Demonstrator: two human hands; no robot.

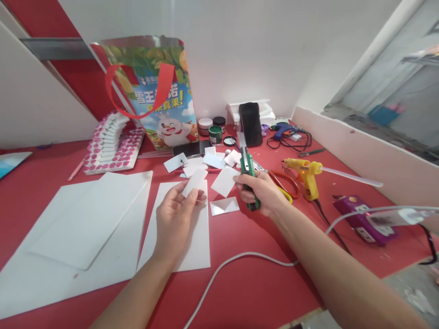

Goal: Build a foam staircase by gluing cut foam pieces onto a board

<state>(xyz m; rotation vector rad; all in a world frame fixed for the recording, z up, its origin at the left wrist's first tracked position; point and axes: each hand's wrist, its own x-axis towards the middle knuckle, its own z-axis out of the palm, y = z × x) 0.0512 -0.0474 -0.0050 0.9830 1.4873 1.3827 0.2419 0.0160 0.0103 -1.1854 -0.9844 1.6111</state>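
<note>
Pinched in my left hand (178, 214) is a small white rectangular piece of board (194, 183), held above a larger white sheet (192, 242). My right hand (262, 189) grips a green utility knife (247, 167) with its blade pointing up and away from me. Another small white piece (224, 183) is by the right fingertips; whether they hold it too, I cannot tell. Just below, a white rectangle (224, 206) lies on the red table. Several more cut white pieces (214, 160) are heaped beyond my hands.
Large white boards (85, 224) cover the left. A yellow glue gun (305, 173), orange-handled tool (286, 180) and purple power strip (363, 219) lie right. Behind are a printed bag (161, 96), paint jars (215, 135) and a phone (251, 123). A white cable (247, 254) crosses the front.
</note>
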